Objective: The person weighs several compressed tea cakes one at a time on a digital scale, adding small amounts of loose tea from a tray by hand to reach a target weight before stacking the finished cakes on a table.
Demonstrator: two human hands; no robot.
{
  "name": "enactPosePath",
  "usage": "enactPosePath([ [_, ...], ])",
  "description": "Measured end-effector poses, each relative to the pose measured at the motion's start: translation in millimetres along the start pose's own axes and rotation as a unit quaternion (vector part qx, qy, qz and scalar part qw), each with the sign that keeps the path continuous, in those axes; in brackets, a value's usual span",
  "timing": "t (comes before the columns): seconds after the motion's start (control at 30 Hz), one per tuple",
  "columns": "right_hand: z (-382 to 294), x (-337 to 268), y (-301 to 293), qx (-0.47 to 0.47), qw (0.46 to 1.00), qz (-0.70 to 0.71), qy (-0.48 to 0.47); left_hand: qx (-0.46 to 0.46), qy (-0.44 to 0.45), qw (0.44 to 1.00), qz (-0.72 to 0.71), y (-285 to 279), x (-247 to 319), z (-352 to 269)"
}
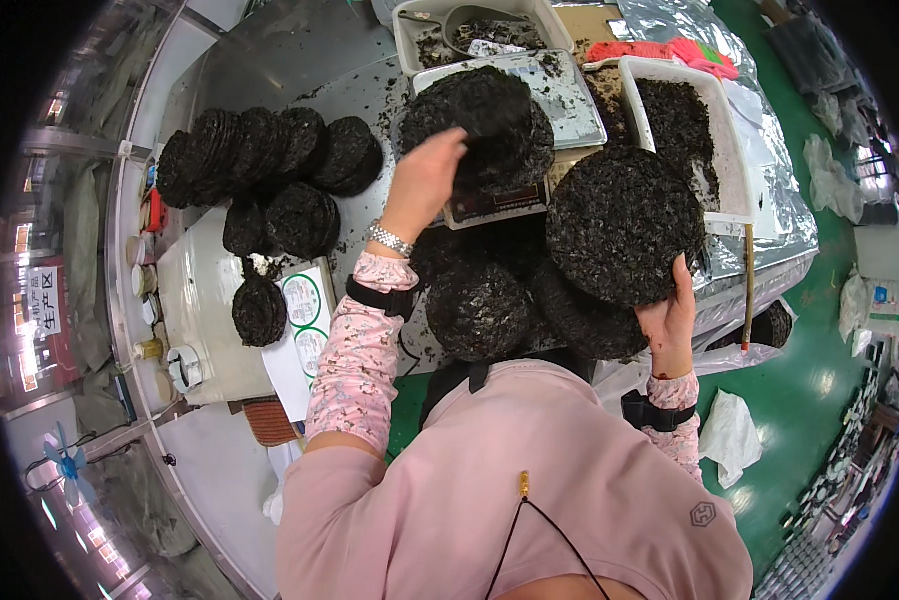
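My right hand [667,322] holds a round black cake of what looks like dried seaweed [625,225] by its lower right edge, tilted so its broad face shows. Over a digital weighing scale [498,214], my left hand [430,176] touches the near left part of another black round cake [479,97]. That cake is partly blurred, and whether my curled fingers grip it is not clear. Beneath it lies another cake [541,142], overlapping the scale. Close to my body rest more dark round cakes [479,311], one of them [588,319] partly under the held cake.
Several stacks of smaller round cakes [269,146] stand at the left of the metal table [355,232]. A pale tray [588,124] lies behind the scale. White bins [734,169] with loose dark flakes, a scoop [449,26] and a pink brush [644,51] sit farther back.
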State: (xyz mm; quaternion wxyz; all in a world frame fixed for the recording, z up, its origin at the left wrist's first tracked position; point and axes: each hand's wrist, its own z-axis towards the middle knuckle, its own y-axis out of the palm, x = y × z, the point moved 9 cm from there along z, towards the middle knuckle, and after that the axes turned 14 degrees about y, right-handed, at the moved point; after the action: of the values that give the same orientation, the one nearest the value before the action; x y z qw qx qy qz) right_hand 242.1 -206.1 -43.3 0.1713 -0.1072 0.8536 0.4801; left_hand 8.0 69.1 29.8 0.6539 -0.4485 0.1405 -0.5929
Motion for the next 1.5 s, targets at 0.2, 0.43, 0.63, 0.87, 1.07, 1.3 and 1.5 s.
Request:
enactPosePath([
  [0.2, 4, 3, -1, -0.018, 1.000, 0.012, 0.008, 0.514, -0.159, 0.764, -0.358, -97, -56, -34],
  [0.43, 9, 10, 3, -0.024, 1.000, 0.005, 0.014, 0.480, -0.180, 0.632, -0.581, -75, -54, -54],
  [0.63, 12, 13, 4, -0.020, 1.000, 0.000, 0.022, 0.468, -0.233, 0.628, -0.577, -65, -34, -60],
  [0.87, 11, 14, 3, -0.037, 0.999, 0.004, 0.021, 0.477, -0.205, 0.650, -0.555, -65, -18, -52],
  [1.07, 6, 15, 7, -0.035, 0.999, -0.001, 0.021, 0.315, -0.056, 0.946, -0.046, -78, 25, -30],
  [1.3, -1, 19, 15, -0.049, 0.998, -0.005, 0.032, 0.010, 0.078, 0.977, -0.196, 14, 132, -3],
  [1.5, -13, 24, 19, -0.076, 0.991, -0.108, 0.007, -0.096, 0.095, 0.965, -0.226, 66, 207, -20],
])
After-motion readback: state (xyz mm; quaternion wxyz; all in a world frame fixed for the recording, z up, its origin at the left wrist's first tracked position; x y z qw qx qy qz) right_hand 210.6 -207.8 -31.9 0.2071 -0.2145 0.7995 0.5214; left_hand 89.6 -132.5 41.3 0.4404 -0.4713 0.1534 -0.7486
